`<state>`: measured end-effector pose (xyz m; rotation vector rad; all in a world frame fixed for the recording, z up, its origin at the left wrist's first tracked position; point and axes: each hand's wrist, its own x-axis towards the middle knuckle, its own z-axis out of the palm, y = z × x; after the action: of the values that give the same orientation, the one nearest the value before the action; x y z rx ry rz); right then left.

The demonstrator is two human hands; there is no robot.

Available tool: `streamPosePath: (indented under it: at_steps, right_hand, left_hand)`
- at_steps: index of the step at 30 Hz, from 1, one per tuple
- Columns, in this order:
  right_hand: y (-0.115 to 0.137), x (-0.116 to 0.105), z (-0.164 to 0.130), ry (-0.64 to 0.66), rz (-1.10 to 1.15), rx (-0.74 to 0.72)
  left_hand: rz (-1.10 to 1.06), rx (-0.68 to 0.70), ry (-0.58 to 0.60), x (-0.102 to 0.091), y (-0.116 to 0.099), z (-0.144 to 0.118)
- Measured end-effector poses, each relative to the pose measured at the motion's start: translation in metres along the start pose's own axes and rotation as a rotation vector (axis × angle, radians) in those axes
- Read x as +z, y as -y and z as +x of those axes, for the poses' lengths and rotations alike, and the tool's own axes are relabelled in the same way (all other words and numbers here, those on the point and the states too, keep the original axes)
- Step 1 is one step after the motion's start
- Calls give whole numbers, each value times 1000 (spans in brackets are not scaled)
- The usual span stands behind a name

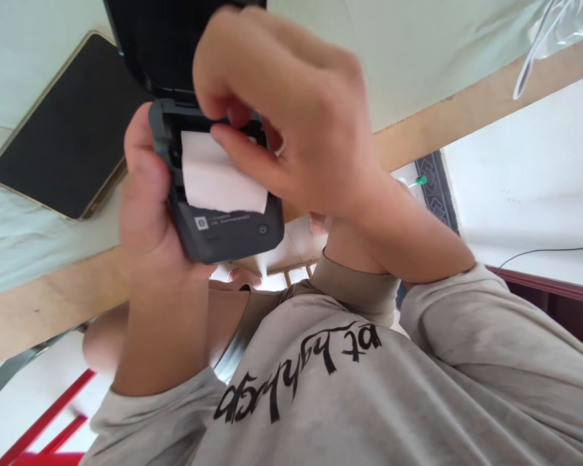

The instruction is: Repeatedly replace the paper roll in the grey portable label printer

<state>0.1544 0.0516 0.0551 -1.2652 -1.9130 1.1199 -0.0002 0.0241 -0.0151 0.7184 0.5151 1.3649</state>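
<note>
My left hand (143, 200) grips a small dark grey portable printer (223, 236) from its left side, holding it in the air above my lap. Its black lid (150, 39) stands open at the top. My right hand (291, 110) reaches in from the right, fingertips pressing on the white paper (214, 181) that sticks out of the printer's open compartment. The paper's loose end lies over the printer's front face, just above a small power button (263, 229).
A black tablet (63, 136) lies on the table (43, 304), which has a pale cover and a wooden edge, at upper left. A clear plastic bag (548, 32) sits upper right. A red frame (48, 421) shows at lower left. A thin cable (548, 251) runs at right.
</note>
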Motion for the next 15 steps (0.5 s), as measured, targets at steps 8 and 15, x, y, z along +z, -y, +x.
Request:
streamPosePath:
  at_steps: [8, 15]
  right_hand:
    - [21, 2, -2, 202, -888, 142]
    - [1, -29, -17, 109, -337, -246]
  left_hand:
    - [273, 129, -215, 5, 6, 18]
    - [304, 186, -131, 17, -6, 24]
